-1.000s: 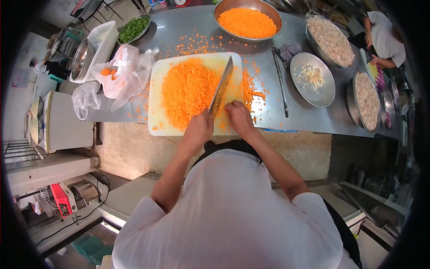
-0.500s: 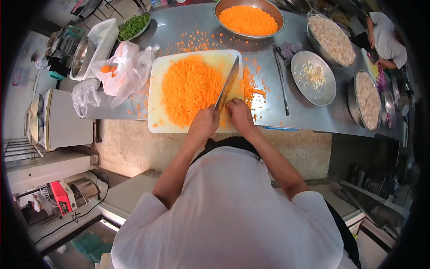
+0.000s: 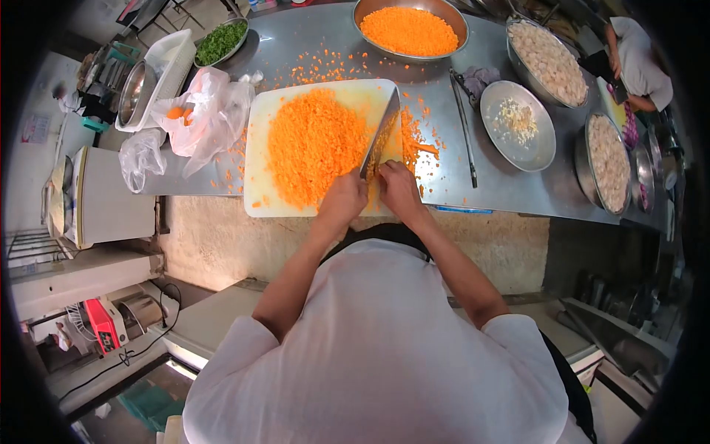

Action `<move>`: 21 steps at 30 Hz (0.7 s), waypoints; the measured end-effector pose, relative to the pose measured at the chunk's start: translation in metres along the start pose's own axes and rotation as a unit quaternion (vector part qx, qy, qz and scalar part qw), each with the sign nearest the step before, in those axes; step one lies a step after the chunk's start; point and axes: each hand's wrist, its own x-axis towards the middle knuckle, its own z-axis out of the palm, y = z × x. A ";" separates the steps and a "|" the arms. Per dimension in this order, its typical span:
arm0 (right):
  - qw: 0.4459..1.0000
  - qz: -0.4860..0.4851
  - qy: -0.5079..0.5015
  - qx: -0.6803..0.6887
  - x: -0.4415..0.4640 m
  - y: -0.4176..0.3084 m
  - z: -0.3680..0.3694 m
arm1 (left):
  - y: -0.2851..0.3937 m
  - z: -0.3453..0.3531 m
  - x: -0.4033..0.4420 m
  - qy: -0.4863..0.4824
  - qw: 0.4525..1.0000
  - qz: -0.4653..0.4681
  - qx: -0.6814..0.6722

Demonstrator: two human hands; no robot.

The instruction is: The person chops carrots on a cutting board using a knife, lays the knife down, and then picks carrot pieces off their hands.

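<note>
My left hand [image 3: 345,200] is closed round the handle of a large knife [image 3: 382,132], whose blade points away from me and slants right across a white cutting board [image 3: 259,185]. A wide heap of finely chopped orange pieces [image 3: 314,148] covers the board left of the blade. Close to the blade's right side, my right hand [image 3: 399,186] rests at the board's near right part with its fingers curled in; what they hold is hidden. Loose orange bits [image 3: 421,148] lie on the metal table beyond the board's right edge.
Behind the board stands a bowl of orange pieces [image 3: 409,33]. On the right are a rod [image 3: 464,129], a garlic-like mince bowl [image 3: 538,152], two bowls of pale chunks [image 3: 547,63] and a person [image 3: 642,66] cutting. Plastic bags [image 3: 211,118], a white basket [image 3: 176,70] and chopped greens [image 3: 220,44] are left.
The knife and my left hand have moved right across the board, closer to my right hand. My right hand has shifted only slightly. The whole view has tilted a little.
</note>
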 end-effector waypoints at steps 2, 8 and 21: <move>1.000 0.006 0.009 0.012 0.004 0.001 0.000 | 0.008 -0.008 -0.007 -0.008 0.999 -0.035 -0.019; 0.999 0.006 -0.004 0.038 0.002 0.004 -0.006 | 0.007 -0.004 0.001 -0.005 0.999 -0.051 -0.007; 0.999 0.013 -0.033 0.000 -0.017 -0.016 0.009 | 0.006 -0.041 -0.016 0.013 0.995 -0.054 0.082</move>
